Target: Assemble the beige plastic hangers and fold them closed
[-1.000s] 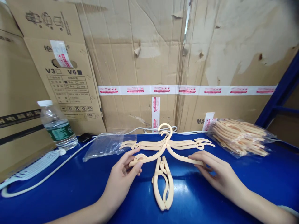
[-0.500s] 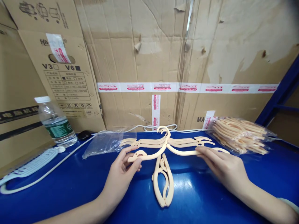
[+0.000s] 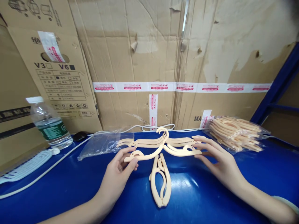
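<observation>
A cream plastic folding clothes hanger (image 3: 151, 154) is spread out in front of me, its hook upward. My left hand (image 3: 120, 169) pinches its left arm end between thumb and fingers. At the tip of the right arm is my right hand (image 3: 220, 158), thumb below and fingers above, closed on that end. Both arms have their small curved end pieces lying inward. Behind it lie several unfolded hangers (image 3: 144, 143) in a row, partly hidden. A folded hanger (image 3: 153, 186) rests on the blue table (image 3: 201, 202) between my forearms.
A clear plastic bag of hangers (image 3: 235, 133) lies at the back right. At the left are an empty-looking clear bag (image 3: 95, 147), a water bottle (image 3: 50, 124), a pale blue hairbrush-like item (image 3: 30, 163) and a white cable (image 3: 44, 174). Cardboard (image 3: 140, 62) stands behind.
The end piece on the hanger's right arm has swung from pointing outward to lying inward along the arm. My right hand has moved inward with it. The view has shifted slightly right.
</observation>
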Motion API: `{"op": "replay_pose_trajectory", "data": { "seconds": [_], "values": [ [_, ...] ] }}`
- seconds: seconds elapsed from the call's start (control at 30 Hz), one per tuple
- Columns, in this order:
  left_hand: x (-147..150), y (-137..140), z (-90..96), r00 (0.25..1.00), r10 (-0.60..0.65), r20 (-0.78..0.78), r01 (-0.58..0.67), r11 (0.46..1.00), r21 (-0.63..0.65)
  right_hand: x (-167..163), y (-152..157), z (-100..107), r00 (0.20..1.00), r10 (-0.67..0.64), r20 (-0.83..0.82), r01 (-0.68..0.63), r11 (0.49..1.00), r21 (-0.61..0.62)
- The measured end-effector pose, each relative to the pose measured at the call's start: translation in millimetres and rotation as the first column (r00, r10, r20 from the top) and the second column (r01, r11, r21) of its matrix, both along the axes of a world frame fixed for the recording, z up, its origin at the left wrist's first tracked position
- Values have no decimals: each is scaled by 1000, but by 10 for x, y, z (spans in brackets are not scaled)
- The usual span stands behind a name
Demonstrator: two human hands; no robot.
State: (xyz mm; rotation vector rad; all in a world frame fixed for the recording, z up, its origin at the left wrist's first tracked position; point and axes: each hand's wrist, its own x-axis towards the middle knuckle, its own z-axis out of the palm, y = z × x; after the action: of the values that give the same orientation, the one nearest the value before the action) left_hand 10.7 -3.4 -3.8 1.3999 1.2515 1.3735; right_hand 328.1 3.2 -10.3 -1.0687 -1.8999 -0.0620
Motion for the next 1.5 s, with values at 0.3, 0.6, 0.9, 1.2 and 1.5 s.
{"op": "replay_pose_trajectory", "data": {
  "seconds": [0.3, 0.6, 0.9, 1.2, 1.5],
  "values": [
    [-18, 7, -9, 1000, -1, 5, 1, 1000, 6, -3, 29, -51, 986, 27, -162, -64, 971, -232],
    [-12, 13, -20, 999, -5, 33, 5, 1000, 0, 24, 22, -51, 988, 24, -154, -57, 975, -216],
    [-46, 49, -77, 999, -18, 39, 19, 1000, -9, 38, 10, -45, 988, 16, -156, -52, 973, -227],
    [-22, 25, -26, 1000, 1, 29, -1, 1000, -11, 50, 13, -56, 986, 19, -166, -55, 975, -215],
    [-16, 30, -23, 999, 9, 50, -8, 1000, -18, 54, 9, -44, 984, 43, -174, -81, 973, -214]
  ]
}}
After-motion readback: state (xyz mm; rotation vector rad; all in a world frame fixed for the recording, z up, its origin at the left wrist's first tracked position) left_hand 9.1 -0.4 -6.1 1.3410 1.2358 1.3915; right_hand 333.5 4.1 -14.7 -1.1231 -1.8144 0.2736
